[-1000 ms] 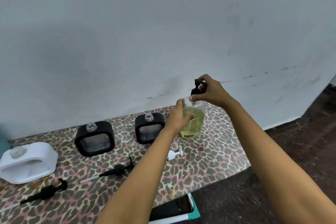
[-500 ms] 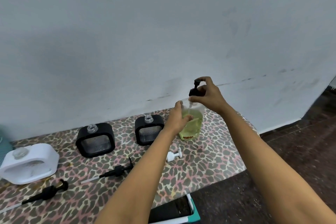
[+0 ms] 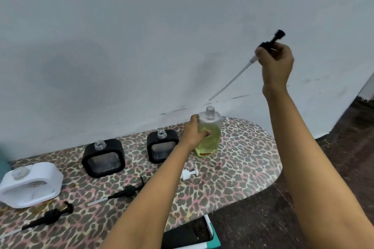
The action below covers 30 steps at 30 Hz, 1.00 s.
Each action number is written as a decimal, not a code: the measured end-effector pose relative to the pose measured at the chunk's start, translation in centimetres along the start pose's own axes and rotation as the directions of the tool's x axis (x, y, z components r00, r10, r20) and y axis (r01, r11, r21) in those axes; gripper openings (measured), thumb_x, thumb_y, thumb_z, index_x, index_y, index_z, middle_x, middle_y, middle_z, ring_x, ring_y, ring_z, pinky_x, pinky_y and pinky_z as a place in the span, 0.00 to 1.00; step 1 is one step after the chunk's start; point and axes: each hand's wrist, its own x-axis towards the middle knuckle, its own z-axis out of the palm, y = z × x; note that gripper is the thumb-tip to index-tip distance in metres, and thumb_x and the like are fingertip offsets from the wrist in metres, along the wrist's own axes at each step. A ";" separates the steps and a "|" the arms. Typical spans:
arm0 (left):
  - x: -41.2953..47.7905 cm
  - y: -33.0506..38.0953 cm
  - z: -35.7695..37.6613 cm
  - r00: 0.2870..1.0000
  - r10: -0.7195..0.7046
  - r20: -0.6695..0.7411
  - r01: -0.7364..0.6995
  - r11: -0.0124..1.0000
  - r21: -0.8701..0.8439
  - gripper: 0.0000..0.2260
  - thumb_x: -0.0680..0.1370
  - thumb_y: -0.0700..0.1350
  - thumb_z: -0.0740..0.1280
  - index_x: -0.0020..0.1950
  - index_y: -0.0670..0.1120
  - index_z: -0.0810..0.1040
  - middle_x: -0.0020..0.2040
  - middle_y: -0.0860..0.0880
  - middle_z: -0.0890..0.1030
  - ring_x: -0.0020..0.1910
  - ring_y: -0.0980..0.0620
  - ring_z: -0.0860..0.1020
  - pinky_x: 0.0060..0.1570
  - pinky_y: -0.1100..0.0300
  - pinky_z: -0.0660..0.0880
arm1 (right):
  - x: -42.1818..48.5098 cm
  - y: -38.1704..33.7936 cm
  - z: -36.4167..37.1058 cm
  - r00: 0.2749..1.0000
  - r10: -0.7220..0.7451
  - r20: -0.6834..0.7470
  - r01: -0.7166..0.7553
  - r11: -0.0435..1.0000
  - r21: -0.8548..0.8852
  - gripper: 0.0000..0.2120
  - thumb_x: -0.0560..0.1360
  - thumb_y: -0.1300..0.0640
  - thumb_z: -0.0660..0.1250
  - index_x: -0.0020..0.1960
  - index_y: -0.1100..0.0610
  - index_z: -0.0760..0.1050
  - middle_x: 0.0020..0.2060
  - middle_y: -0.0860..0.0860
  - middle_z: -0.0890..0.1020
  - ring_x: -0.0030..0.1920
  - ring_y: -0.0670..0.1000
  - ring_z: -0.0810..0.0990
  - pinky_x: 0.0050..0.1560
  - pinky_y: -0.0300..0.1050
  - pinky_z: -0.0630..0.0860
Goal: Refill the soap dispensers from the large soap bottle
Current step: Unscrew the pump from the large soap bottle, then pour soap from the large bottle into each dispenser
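Note:
The large clear soap bottle (image 3: 210, 137), part full of yellow-green soap, stands upright at the back of the leopard-print table (image 3: 242, 168) with its neck uncapped. My left hand (image 3: 195, 133) grips its left side. My right hand (image 3: 276, 64) is raised high to the right, shut on a black pump head (image 3: 271, 43); its white dip tube slants down to a tip just above the bottle's neck. Two black dispensers (image 3: 103, 157) (image 3: 163, 145) and a white dispenser (image 3: 30, 184) stand uncapped to the left.
Two black pumps (image 3: 127, 191) (image 3: 48, 217) and a small white pump (image 3: 189, 174) lie on the table in front of the dispensers. A grey wall rises right behind the table. A teal-edged box (image 3: 210, 236) sits on the dark floor below the table's front edge.
My right hand has lifted the black pump out of the large bottle, up and to the right, so the dip tube is clear of the neck. My left hand has stayed on the bottle.

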 end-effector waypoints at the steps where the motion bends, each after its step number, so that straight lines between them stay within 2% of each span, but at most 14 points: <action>1: -0.1 0.0 0.0 1.000 -0.001 0.001 0.001 1.000 -0.005 0.30 0.73 0.43 0.71 0.70 0.42 0.60 0.65 0.44 0.71 0.62 0.46 0.72 0.53 0.61 0.69 | 0.5 0.2 -0.7 0.997 0.061 -0.046 -0.059 0.998 0.031 0.09 0.65 0.60 0.72 0.44 0.57 0.76 0.38 0.53 0.81 0.35 0.48 0.77 0.37 0.39 0.75; 3: -0.1 -0.1 0.0 1.000 0.002 0.000 -0.002 1.000 -0.017 0.29 0.73 0.43 0.71 0.70 0.43 0.61 0.64 0.44 0.71 0.61 0.47 0.72 0.52 0.61 0.69 | 0.8 1.6 -2.3 0.967 0.234 -0.104 -0.226 0.971 0.084 0.04 0.66 0.63 0.69 0.37 0.59 0.74 0.29 0.52 0.77 0.28 0.48 0.71 0.31 0.40 0.69; 6: -0.1 -0.1 -0.1 1.000 0.008 0.002 -0.008 1.000 -0.023 0.29 0.73 0.43 0.71 0.69 0.43 0.61 0.64 0.44 0.71 0.57 0.51 0.70 0.51 0.61 0.68 | 0.0 6.5 -5.1 0.811 0.556 -0.182 -0.546 0.831 0.104 0.08 0.71 0.68 0.65 0.36 0.58 0.70 0.27 0.56 0.75 0.21 0.47 0.70 0.24 0.35 0.65; 9: 0.0 -0.1 -0.2 1.000 0.012 0.002 -0.012 1.000 -0.013 0.28 0.73 0.44 0.71 0.69 0.42 0.61 0.64 0.44 0.71 0.58 0.51 0.70 0.52 0.61 0.68 | -2.2 11.9 -7.6 0.634 0.737 -0.233 -0.769 0.634 -0.085 0.05 0.71 0.68 0.64 0.37 0.63 0.70 0.31 0.62 0.76 0.15 0.47 0.65 0.20 0.30 0.60; 11: 0.1 -0.2 0.0 1.000 0.021 -0.004 -0.021 1.000 0.001 0.28 0.74 0.44 0.71 0.69 0.42 0.61 0.64 0.44 0.71 0.61 0.48 0.71 0.53 0.60 0.68 | -4.4 14.8 -8.7 0.593 0.761 -0.264 -0.805 0.545 -0.235 0.05 0.70 0.67 0.67 0.37 0.64 0.72 0.31 0.60 0.76 0.19 0.49 0.67 0.18 0.31 0.61; 14: 0.2 -0.5 0.1 0.999 0.035 -0.013 -0.035 0.999 0.019 0.28 0.74 0.45 0.71 0.68 0.42 0.61 0.64 0.44 0.71 0.61 0.48 0.71 0.53 0.60 0.67 | -7.7 17.4 -9.2 0.611 0.741 -0.277 -0.782 0.512 -0.356 0.06 0.68 0.64 0.71 0.39 0.64 0.74 0.30 0.58 0.77 0.23 0.51 0.71 0.21 0.39 0.67; 17: 0.3 -0.6 0.1 0.999 0.036 -0.010 -0.036 0.999 0.007 0.27 0.74 0.45 0.70 0.68 0.43 0.62 0.64 0.44 0.71 0.60 0.49 0.71 0.53 0.60 0.68 | -10.0 18.4 -9.0 0.690 0.675 -0.260 -0.690 0.505 -0.518 0.08 0.69 0.61 0.71 0.43 0.64 0.75 0.36 0.58 0.78 0.32 0.55 0.76 0.28 0.45 0.73; 21: 0.3 -0.7 0.1 0.999 0.042 -0.007 -0.042 0.999 0.020 0.27 0.74 0.46 0.70 0.68 0.43 0.62 0.63 0.45 0.71 0.61 0.48 0.71 0.54 0.59 0.69 | -11.7 19.3 -8.8 0.766 0.617 -0.184 -0.554 0.486 -0.676 0.11 0.71 0.60 0.69 0.36 0.61 0.68 0.29 0.54 0.72 0.29 0.51 0.68 0.26 0.41 0.63; 26: 0.2 -0.8 0.2 0.999 0.047 -0.015 -0.047 0.999 0.002 0.28 0.74 0.46 0.70 0.69 0.43 0.61 0.64 0.45 0.71 0.62 0.47 0.71 0.56 0.58 0.70 | -12.4 19.4 -9.2 0.788 0.598 -0.145 -0.484 0.459 -0.745 0.14 0.73 0.52 0.70 0.40 0.63 0.74 0.33 0.56 0.76 0.33 0.54 0.73 0.30 0.43 0.66; 28: 0.1 -0.9 0.2 0.999 0.040 -0.034 -0.041 0.999 -0.027 0.28 0.73 0.46 0.71 0.69 0.44 0.62 0.63 0.46 0.72 0.61 0.48 0.72 0.57 0.57 0.70 | -12.3 19.1 -9.0 0.787 0.585 -0.199 -0.508 0.428 -0.748 0.22 0.71 0.46 0.71 0.50 0.65 0.73 0.44 0.60 0.77 0.41 0.57 0.76 0.37 0.46 0.71; 30: 0.2 -1.0 0.4 0.998 0.034 -0.054 -0.037 0.998 -0.052 0.27 0.73 0.46 0.71 0.68 0.44 0.64 0.61 0.46 0.72 0.59 0.48 0.72 0.55 0.56 0.72 | -12.3 18.2 -8.6 0.827 0.502 -0.254 -0.495 0.433 -0.754 0.34 0.70 0.43 0.72 0.65 0.65 0.66 0.61 0.64 0.70 0.60 0.64 0.72 0.53 0.55 0.73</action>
